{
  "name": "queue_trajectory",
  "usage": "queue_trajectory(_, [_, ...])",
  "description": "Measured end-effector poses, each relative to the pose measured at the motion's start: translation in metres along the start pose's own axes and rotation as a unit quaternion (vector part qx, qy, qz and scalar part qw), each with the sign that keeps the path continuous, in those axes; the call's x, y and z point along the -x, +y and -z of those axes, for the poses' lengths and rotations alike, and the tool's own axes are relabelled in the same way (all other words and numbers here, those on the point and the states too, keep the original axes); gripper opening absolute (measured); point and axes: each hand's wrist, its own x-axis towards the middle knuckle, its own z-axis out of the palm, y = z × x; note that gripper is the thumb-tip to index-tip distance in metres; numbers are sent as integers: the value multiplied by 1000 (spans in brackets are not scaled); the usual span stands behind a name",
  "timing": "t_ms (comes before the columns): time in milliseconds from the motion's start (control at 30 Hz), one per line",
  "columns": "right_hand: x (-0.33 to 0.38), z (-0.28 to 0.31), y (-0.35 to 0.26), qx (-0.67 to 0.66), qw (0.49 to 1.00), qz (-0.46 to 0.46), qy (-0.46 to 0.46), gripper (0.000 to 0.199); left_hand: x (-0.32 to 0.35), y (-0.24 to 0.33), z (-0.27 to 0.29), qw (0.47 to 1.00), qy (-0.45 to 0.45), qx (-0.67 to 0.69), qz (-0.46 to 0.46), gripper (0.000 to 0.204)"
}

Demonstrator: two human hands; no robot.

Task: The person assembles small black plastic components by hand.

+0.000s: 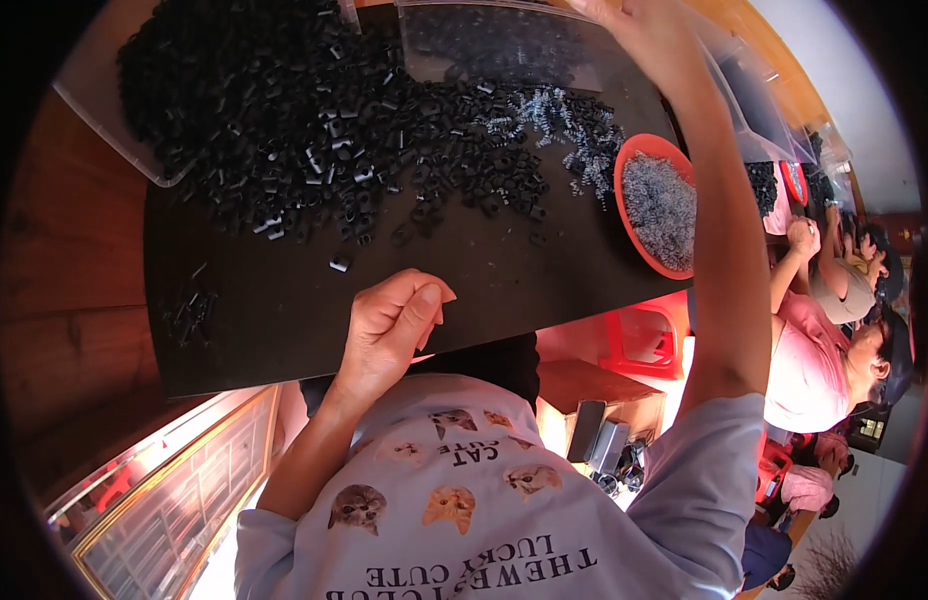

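Just above the near edge of the dark table, my left hand (pixel 392 325) is curled closed, thumb over the fingers; anything inside it is hidden. My right arm stretches far forward, past an orange-red bowl (pixel 626 218) full of small metal springs (pixel 660 205). The right hand (pixel 639 25) is by the rim of a clear plastic bin (pixel 504 50) at the top edge, its fingers mostly cut off by the picture. A broad heap of small black plastic parts (pixel 314 130) covers the far side of the table, with loose springs (pixel 549 115) scattered at its right end.
One loose black part (pixel 339 264) lies in front of the heap. Several thin dark pieces (pixel 192 312) lie at the table's left. Another clear bin (pixel 104 120) stands far left. A red stool (pixel 644 340) and cardboard box (pixel 594 390) are beneath; co-workers (pixel 814 370) sit right.
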Motion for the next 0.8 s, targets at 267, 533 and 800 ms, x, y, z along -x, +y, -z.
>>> queue_trajectory(267, [28, -71, -8, -87, 972, 213, 43, 20, 0, -1, 0, 990, 5, -114, -86, 24])
queue_trajectory(533, [89, -143, -13, 100, 940, 305, -113, 28, 0, -3, 0, 987, -3, -128, -93, 19])
queue_trajectory(800, [123, -115, -12, 27, 949, 300, -89, 13, 0, -2, 1, 983, 3, -128, -129, 9])
